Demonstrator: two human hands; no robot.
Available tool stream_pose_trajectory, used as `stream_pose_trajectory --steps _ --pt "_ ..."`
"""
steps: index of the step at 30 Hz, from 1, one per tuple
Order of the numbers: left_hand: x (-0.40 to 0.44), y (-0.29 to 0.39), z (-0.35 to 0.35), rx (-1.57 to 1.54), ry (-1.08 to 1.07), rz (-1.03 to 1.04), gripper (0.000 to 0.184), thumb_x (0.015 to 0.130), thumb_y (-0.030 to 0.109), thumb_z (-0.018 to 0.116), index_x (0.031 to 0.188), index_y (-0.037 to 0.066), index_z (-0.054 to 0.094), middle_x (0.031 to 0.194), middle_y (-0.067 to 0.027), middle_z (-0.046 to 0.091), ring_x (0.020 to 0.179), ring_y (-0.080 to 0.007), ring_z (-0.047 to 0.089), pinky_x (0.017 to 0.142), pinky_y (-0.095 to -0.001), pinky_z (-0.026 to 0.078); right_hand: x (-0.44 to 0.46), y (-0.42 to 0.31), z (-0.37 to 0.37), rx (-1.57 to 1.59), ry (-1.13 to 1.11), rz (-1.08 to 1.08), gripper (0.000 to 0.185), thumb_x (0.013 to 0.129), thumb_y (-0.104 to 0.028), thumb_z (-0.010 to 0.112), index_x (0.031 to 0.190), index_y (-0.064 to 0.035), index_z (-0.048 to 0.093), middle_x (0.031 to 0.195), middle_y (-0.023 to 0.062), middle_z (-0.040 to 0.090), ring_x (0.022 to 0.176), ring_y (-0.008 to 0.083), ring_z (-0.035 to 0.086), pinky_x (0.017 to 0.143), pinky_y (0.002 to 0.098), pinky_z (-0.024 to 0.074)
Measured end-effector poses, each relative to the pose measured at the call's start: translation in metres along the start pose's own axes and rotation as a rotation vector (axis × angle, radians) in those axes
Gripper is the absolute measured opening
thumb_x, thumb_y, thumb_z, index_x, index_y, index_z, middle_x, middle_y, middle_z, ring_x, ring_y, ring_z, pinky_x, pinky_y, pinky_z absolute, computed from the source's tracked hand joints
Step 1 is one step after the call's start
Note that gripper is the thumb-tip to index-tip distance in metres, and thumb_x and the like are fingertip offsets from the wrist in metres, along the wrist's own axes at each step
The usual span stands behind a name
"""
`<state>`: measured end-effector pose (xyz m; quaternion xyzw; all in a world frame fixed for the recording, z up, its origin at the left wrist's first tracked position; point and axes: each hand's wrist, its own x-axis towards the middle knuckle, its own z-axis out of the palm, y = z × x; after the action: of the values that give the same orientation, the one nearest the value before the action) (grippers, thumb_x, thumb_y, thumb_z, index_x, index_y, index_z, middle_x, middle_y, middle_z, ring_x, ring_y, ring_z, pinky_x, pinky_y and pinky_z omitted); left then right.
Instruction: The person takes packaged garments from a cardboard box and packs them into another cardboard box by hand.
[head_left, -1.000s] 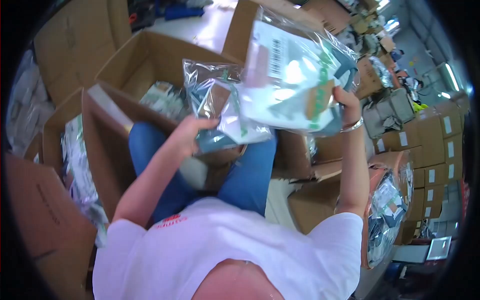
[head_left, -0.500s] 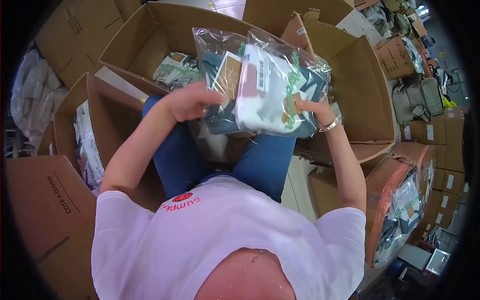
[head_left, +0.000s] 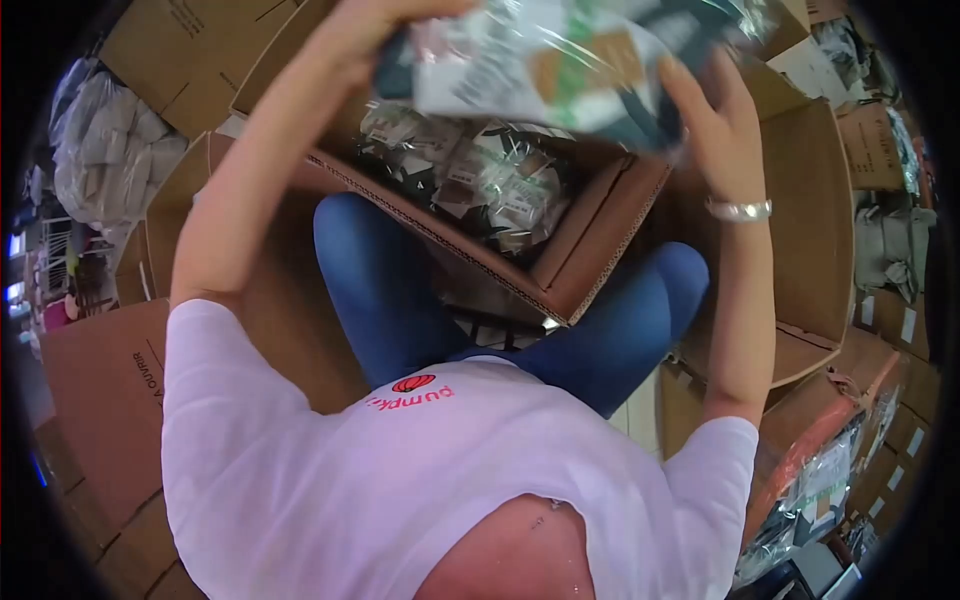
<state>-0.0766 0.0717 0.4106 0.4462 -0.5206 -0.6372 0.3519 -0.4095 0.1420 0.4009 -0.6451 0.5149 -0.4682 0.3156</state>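
Observation:
Clear plastic packages [head_left: 545, 65] with dark cloth, white paper and a brown tag inside are held up at the top centre, blurred by motion. My right hand [head_left: 725, 130] grips their right side, thumb on the front. At the upper left, my left hand [head_left: 425, 8] reaches to their left end; its fingers are cut off by the frame's top edge and partly hidden. Beneath the packages, an open cardboard box [head_left: 600, 225] between my knees holds several similar bagged items [head_left: 510, 190].
A large cardboard box [head_left: 815, 230] stands on the right, with an orange-edged box [head_left: 800, 430] of bagged items below it. Flattened or closed cartons [head_left: 110, 390] are at the left. A plastic sack of pale bundles [head_left: 110, 150] lies at the upper left.
Both hands and the packages have moved up and away from my lap. The view has shifted, and the box with bagged items now shows between my knees.

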Motion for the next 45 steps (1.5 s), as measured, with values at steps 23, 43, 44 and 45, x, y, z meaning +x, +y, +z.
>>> stream_pose_trajectory --steps 23,43,44,45 --pt "0.022 -0.34 -0.132 0.117 0.419 -1.122 0.042 0.095 0.045 0.054 0.12 0.012 0.061 0.096 -0.0106 0.068 0.076 -0.0261 0.068 0.067 -0.0404 0.058 0.012 0.05 0.029 -0.202 -0.148 0.098 0.015 0.086 -0.007 0.069 0.098 0.0026 0.065 0.078 0.0102 0.067 0.067 0.0167 0.063 0.065 0.0277 0.0514" --pt "0.063 -0.353 -0.052 1.696 -0.218 -0.325 0.115 0.073 0.068 0.069 0.157 0.018 0.008 0.164 -0.0091 -0.007 0.144 -0.0546 0.001 0.098 -0.076 0.033 0.002 0.056 0.032 -0.519 -0.274 0.016 0.017 0.083 -0.013 0.071 0.096 -0.0034 0.066 0.078 0.0072 0.067 0.067 0.0214 0.064 0.062 0.0317 0.0495" --pt "0.068 -0.35 -0.056 1.702 -0.211 -0.317 0.115 0.073 0.068 0.069 0.157 0.018 0.008 0.164 -0.0091 -0.007 0.144 -0.0546 0.001 0.098 -0.076 0.033 0.005 0.058 0.031 -0.509 -0.276 0.0 0.017 0.083 -0.014 0.071 0.095 -0.0042 0.066 0.077 0.0067 0.067 0.066 0.022 0.064 0.061 0.0323 0.0491" --pt "0.073 -0.349 -0.057 1.679 -0.22 -0.352 0.116 0.073 0.065 0.071 0.157 0.017 0.008 0.163 -0.011 -0.001 0.144 -0.0528 0.005 0.102 -0.0688 0.034 0.008 0.058 0.031 -0.514 -0.27 -0.005 0.017 0.083 -0.014 0.071 0.095 -0.0042 0.066 0.077 0.0067 0.067 0.066 0.022 0.064 0.061 0.0323 0.0491"
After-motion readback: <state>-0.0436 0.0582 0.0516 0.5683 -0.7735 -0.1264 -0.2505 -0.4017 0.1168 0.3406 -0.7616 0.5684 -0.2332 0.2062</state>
